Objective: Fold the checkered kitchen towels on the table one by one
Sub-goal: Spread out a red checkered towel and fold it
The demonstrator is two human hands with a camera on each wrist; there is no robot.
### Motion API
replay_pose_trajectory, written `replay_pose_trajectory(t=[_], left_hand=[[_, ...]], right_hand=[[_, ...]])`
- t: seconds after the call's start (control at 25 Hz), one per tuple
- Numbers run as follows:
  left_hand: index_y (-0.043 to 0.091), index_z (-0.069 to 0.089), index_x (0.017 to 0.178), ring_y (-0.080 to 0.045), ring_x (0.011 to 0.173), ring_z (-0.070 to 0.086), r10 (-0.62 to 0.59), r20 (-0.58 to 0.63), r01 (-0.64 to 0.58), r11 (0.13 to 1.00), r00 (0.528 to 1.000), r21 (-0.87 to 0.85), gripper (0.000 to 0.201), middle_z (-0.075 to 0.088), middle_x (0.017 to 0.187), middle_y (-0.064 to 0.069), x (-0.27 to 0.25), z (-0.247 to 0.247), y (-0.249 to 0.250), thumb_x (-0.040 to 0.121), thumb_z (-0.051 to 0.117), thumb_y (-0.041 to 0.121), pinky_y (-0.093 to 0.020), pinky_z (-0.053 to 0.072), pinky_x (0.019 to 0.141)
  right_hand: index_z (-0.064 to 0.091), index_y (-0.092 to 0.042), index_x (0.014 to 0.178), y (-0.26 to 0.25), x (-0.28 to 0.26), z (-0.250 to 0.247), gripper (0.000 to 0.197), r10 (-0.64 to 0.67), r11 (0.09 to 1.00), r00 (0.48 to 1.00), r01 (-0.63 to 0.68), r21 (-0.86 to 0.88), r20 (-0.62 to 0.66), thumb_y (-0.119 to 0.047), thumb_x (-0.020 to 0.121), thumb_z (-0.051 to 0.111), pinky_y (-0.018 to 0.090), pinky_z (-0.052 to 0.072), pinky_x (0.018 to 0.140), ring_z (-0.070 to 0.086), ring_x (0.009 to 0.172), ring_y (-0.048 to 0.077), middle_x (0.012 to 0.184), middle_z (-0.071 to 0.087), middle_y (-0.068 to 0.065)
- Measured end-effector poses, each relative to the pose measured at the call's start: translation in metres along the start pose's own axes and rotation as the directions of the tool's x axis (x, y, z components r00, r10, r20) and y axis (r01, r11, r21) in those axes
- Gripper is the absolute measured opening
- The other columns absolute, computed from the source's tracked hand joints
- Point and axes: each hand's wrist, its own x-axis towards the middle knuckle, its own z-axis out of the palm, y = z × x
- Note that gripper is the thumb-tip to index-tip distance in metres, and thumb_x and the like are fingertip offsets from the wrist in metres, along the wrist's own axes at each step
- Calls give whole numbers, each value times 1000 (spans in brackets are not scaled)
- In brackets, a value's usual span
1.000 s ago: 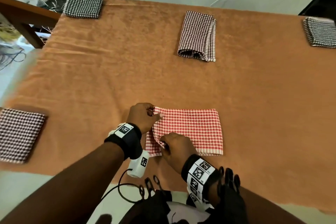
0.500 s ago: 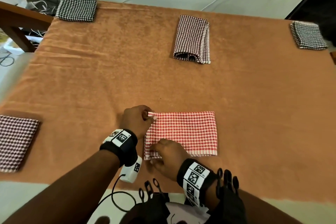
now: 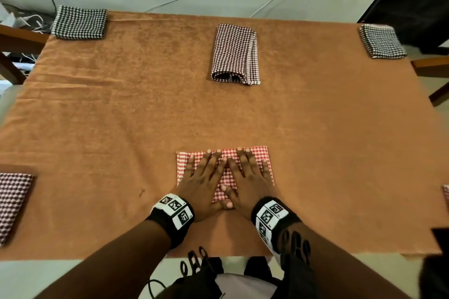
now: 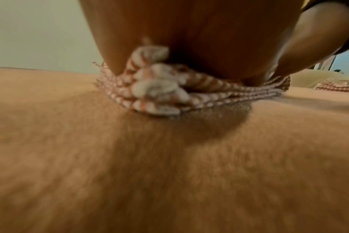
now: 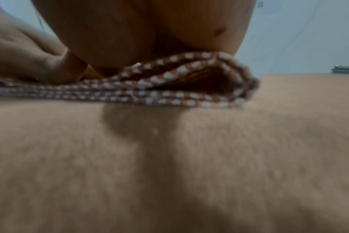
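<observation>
A folded red-and-white checkered towel (image 3: 227,173) lies near the front edge of the table. My left hand (image 3: 202,177) and right hand (image 3: 250,175) both lie flat on top of it, fingers straight and spread, pressing it down. The wrist views show the towel's stacked layers (image 4: 169,96) (image 5: 169,93) squeezed under my palms. A folded dark-red checkered towel (image 3: 234,54) lies at the far middle of the table.
The table wears an orange cloth (image 3: 121,116). Folded checkered towels sit at the far left corner (image 3: 79,22), far right corner (image 3: 381,41) and left edge (image 3: 12,199). A red towel's edge (image 3: 446,194) shows at the right. Chairs stand on both sides.
Both hands let go of the towel's left edge, which they pinched before, and now lie flat on top. The towel is narrower, folded over once more.
</observation>
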Motion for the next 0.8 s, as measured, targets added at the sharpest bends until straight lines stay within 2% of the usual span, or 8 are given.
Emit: replay_pose_trajectory(t=[0.12, 0.2, 0.32, 0.52, 0.6, 0.68, 0.72, 0.8], left_hand=[[23, -1, 158, -32, 152, -13, -35, 3, 35, 998, 999, 53, 110, -8, 166, -8, 0, 2, -6, 76, 14, 94, -61, -5, 119], [28, -8, 157, -32, 151, -18, -69, -12, 70, 996, 998, 58, 110, -16, 165, -5, -3, 1, -11, 73, 10, 96, -59, -9, 119], [37, -14, 154, -30, 149, -25, -172, -21, 173, 985, 985, 29, 103, -25, 163, 1, -11, -1, -20, 72, 7, 96, -63, -19, 113], [40, -16, 153, -28, 147, -30, -201, 18, 201, 980, 979, 6, 100, -31, 160, 2, -14, -2, -25, 72, 4, 95, -67, -16, 112], [37, -18, 153, -27, 147, -29, -188, -8, 187, 981, 982, -59, 99, -32, 160, -1, -16, -4, -27, 74, 7, 93, -68, -10, 115], [37, -18, 153, -27, 149, -25, -202, -78, 189, 971, 976, -148, 98, -29, 162, -2, -24, -5, -31, 79, 20, 88, -64, -6, 118], [37, -14, 154, -26, 151, -21, -230, -122, 203, 958, 966, -201, 97, -24, 163, -1, -31, -4, -33, 81, 27, 84, -61, -5, 119], [36, 0, 156, -26, 153, -11, -299, -202, 224, 918, 933, -327, 92, -13, 166, -2, -41, -2, -38, 83, 40, 75, -57, 0, 120]], right_hand=[[-13, -38, 151, 16, 4, 11, 76, 34, 999, 999, -33, -29, 12, -74, 89, 11, 55, -10, 116, -22, 147, 22, 160, -24, -6], [-15, -42, 150, 33, 4, 11, 77, 74, 997, 997, -74, -32, 1, -78, 86, 9, 57, -11, 115, -24, 146, 22, 158, -27, -9], [-16, -44, 149, 53, 1, 11, 77, 112, 993, 994, -112, -23, 0, -80, 85, 10, 55, -12, 116, -27, 145, 22, 154, -33, -12], [-20, -42, 148, 55, 2, 8, 78, 112, 994, 993, -111, -21, 31, -77, 87, 11, 55, -14, 115, -29, 144, 23, 153, -38, -8], [-8, -36, 153, 53, -3, 2, 80, 144, 989, 990, -144, 45, 2, -71, 90, 27, 53, -6, 117, -18, 148, 27, 160, -25, -1], [17, -28, 153, 51, -17, -4, 79, 226, 957, 968, -201, 208, -106, -54, 86, 52, 51, 18, 117, 12, 146, 32, 161, 9, 7], [28, -25, 149, 52, -25, -3, 77, 276, 920, 950, -217, 327, -146, -44, 82, 61, 49, 31, 112, 28, 138, 31, 153, 28, 9], [43, -21, 141, 52, -41, 1, 72, 379, 787, 914, -238, 570, -142, -30, 75, 71, 42, 43, 103, 50, 119, 26, 130, 49, 6]])
